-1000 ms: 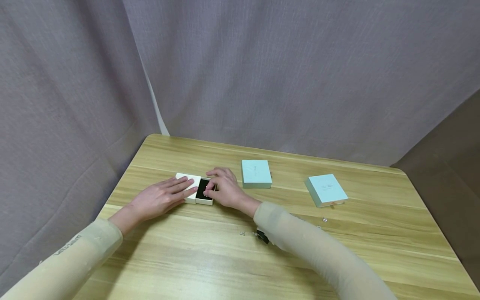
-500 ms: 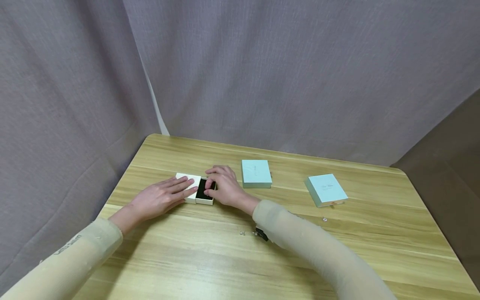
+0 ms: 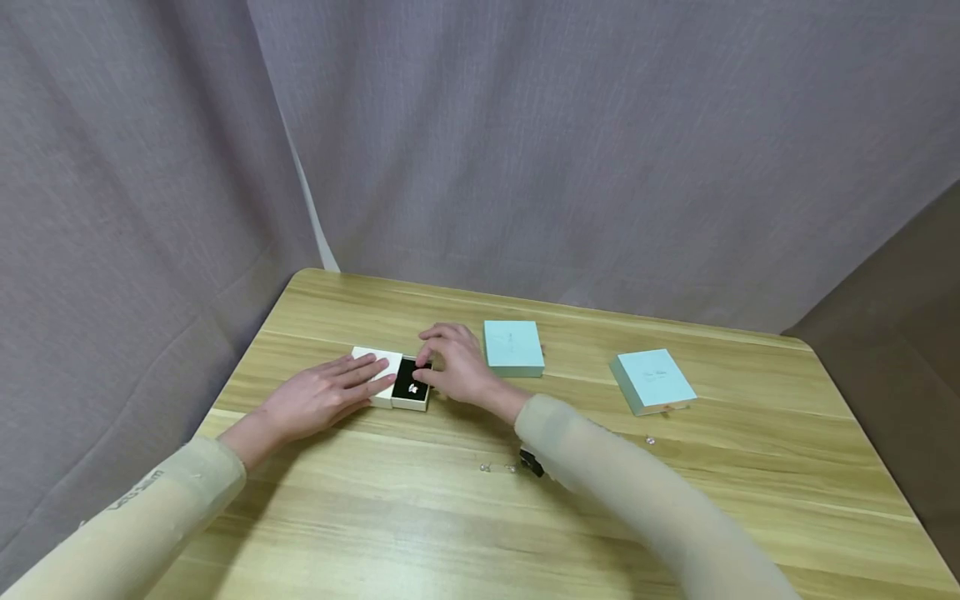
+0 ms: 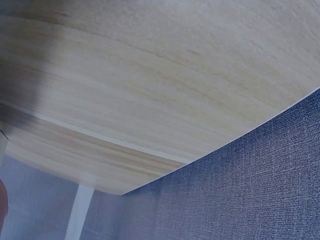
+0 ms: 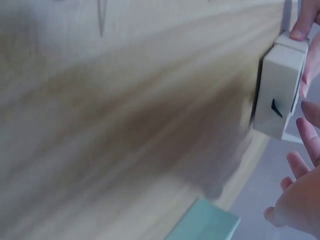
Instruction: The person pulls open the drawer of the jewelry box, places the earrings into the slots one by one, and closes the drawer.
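Note:
My left hand (image 3: 322, 393) lies flat with straight fingers on the white sleeve (image 3: 388, 373) of a small jewellery box. From the sleeve's right end sticks out its white drawer (image 3: 409, 406), lined with a black pad (image 3: 405, 372). A small shiny earring (image 3: 413, 388) sits on that pad. Just over the drawer's right side hovers my right hand (image 3: 459, 367), thumb and fingers loosely bent and apart, holding nothing. The right wrist view shows the drawer's front (image 5: 282, 90) with a dark ribbon pull (image 5: 276, 107), beside the spread fingers of the right hand (image 5: 302, 200).
Two pale blue boxes (image 3: 513, 345) (image 3: 655, 379) stand to the right on the wooden table (image 3: 360, 517). Small shiny earrings (image 3: 485, 467) (image 3: 511, 468) lie nearer the front, another small piece (image 3: 650, 439) farther right. Grey curtains (image 3: 525, 167) surround the table.
My right thumb and fingers have parted and lifted slightly up and right from the black pad, leaving the earring in plain sight there. The left hand has stayed in place.

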### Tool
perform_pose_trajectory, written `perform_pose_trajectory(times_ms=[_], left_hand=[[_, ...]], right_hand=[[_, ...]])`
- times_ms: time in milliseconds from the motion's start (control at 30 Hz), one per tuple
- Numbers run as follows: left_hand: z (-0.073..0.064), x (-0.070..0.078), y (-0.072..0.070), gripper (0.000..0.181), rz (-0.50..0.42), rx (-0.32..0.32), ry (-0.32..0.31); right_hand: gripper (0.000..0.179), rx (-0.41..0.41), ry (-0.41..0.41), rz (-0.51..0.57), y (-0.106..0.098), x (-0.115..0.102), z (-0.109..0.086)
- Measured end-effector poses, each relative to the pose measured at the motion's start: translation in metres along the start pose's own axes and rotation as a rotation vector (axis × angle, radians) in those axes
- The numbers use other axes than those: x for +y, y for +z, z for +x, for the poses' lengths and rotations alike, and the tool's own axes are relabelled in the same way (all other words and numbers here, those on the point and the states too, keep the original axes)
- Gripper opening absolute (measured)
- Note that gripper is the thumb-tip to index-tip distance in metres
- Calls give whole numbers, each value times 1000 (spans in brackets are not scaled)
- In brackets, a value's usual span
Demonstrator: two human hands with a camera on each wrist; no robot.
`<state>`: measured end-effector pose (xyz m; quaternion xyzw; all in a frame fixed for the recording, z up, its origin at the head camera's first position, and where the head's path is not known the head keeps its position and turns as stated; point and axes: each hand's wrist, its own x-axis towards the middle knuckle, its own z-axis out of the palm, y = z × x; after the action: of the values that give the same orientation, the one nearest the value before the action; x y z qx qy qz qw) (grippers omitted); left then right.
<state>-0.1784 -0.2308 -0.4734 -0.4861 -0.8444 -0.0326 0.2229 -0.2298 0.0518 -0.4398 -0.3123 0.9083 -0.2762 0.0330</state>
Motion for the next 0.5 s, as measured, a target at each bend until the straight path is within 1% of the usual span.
perform_pose_trajectory(times_ms=[133, 267, 400, 500], left_hand=[[0, 0, 0, 44, -1, 9, 7], [-1, 0, -1, 45, -1, 12, 5], [-2, 1, -2, 42, -2, 6, 0], [-3, 1, -2, 42, 0, 2, -2]], right_hand=[[11, -5, 11, -1, -10, 3, 0], [11, -15, 19, -26, -16, 6, -3], [9, -27, 14, -51, -18, 10, -7], [9, -58, 1, -72, -19, 12, -11]])
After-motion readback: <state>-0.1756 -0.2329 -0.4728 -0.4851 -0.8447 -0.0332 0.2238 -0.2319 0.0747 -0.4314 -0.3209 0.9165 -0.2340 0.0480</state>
